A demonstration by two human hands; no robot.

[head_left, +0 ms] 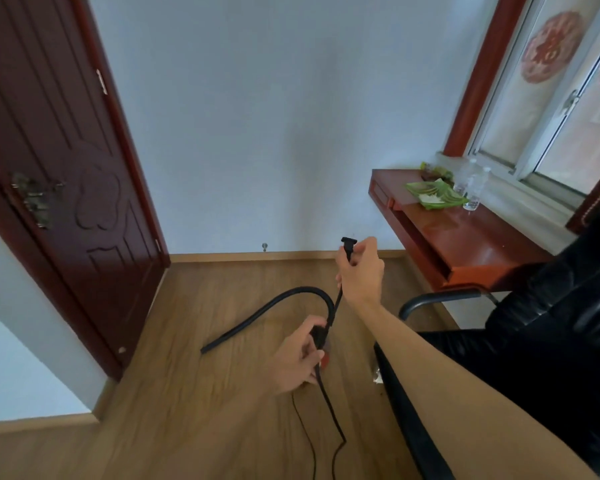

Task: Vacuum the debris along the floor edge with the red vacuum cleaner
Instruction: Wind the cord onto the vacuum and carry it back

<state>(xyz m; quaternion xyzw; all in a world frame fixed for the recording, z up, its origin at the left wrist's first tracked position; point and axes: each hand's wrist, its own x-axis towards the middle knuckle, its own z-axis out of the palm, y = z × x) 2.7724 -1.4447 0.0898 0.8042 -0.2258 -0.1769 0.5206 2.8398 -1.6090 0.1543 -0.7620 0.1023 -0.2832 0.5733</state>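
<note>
**Red vacuum cleaner, hand-held, over a wood floor**

Item: red vacuum cleaner, small. Only a red patch and a black grip show past the left hand, whose fingers curl round the grip. It is held above the middle of the floor, short of the far edge at the wall.

Black hose: arcs up from the unit, and its free end lies on the floor toward the door-side edge.

Right hand: raised, pinching a black plug. A thin black cord runs from the hands and trails to the floor's near edge.

Pale scrap of debris: on the floor, against the black chair.

Markings: round red paper-cut on the window; its character is too blurred to read.

Room:
- Red-brown surface below the window, with a green tray at its far end and clear bottles just beside the tray.
- Dark panelled door at left, with a metal handle.
- Pale walls and a wooden skirting.
</note>
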